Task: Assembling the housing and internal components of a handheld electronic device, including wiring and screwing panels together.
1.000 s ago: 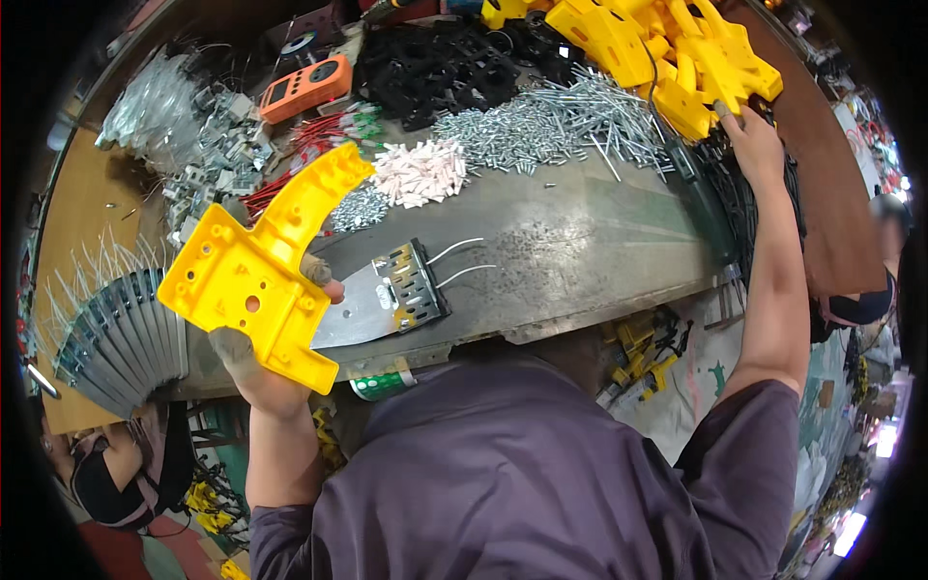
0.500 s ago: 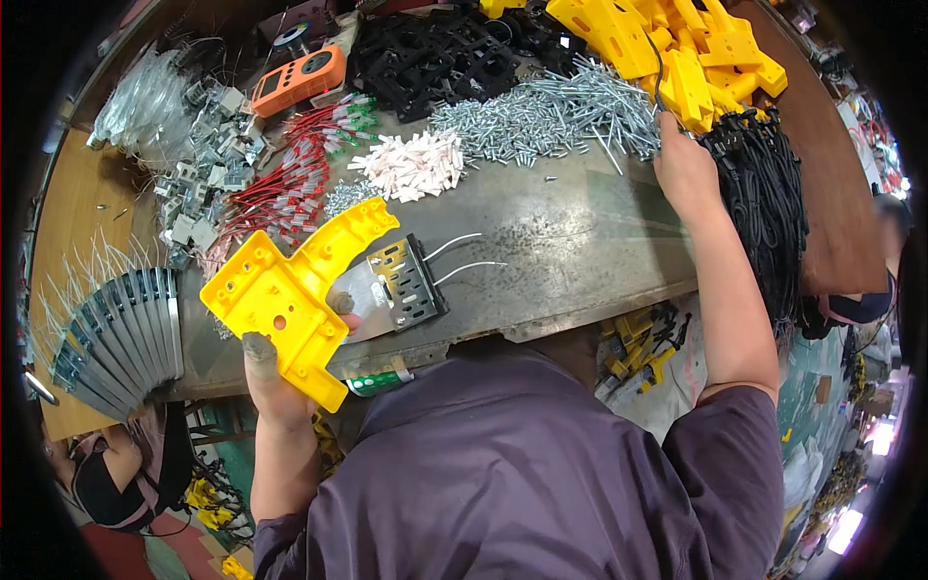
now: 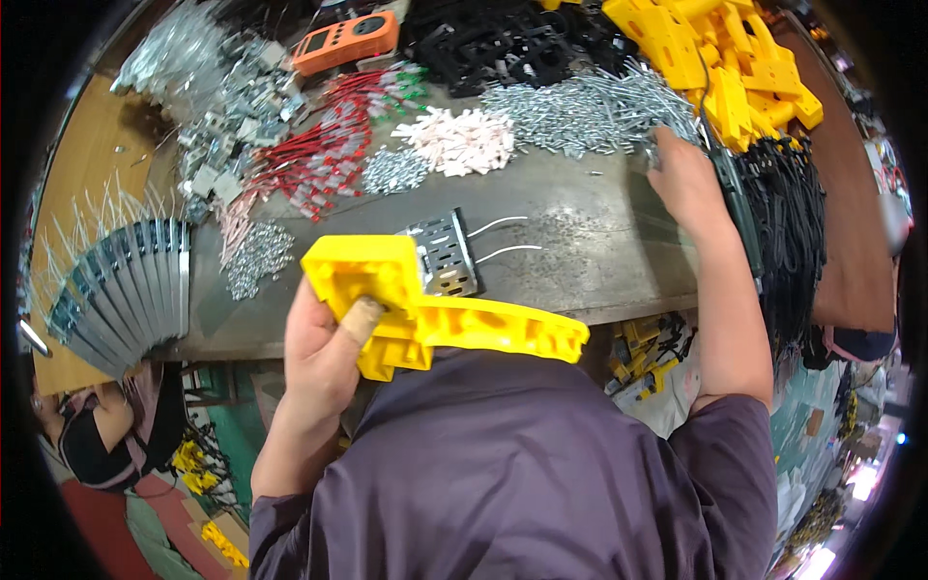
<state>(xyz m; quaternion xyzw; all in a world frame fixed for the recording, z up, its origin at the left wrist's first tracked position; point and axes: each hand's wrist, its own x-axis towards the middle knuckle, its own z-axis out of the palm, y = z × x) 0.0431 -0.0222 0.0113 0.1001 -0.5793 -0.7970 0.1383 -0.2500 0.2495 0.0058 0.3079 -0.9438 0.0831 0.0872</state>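
My left hand [image 3: 329,348] grips a yellow plastic housing [image 3: 372,271], its thumb pressed on the ribbed inner side. The curved arm of the housing points right, across my shirt. Behind it on the bench lies a slotted metal plate [image 3: 449,253] with two white wires, partly hidden. My right hand [image 3: 684,179] is at the right end of a heap of silver screws [image 3: 590,111], fingers bent down; what they hold, if anything, is hidden. A dark corded tool [image 3: 737,193], long and slim, lies along the outer side of that hand and wrist.
Heaped on the bench are white sleeves [image 3: 464,140], red-wired parts [image 3: 319,159], small metal parts [image 3: 259,259] and black parts [image 3: 512,43]. Yellow housings [image 3: 744,68] and black cables [image 3: 788,213] lie right, an orange meter [image 3: 346,43] at the back. Metal strips [image 3: 126,290] fan out left.
The yellow housing has turned in my left hand and moved right, its arm swinging from upward to rightward. My right hand has come down to the screws. The dark tool now shows beside it.
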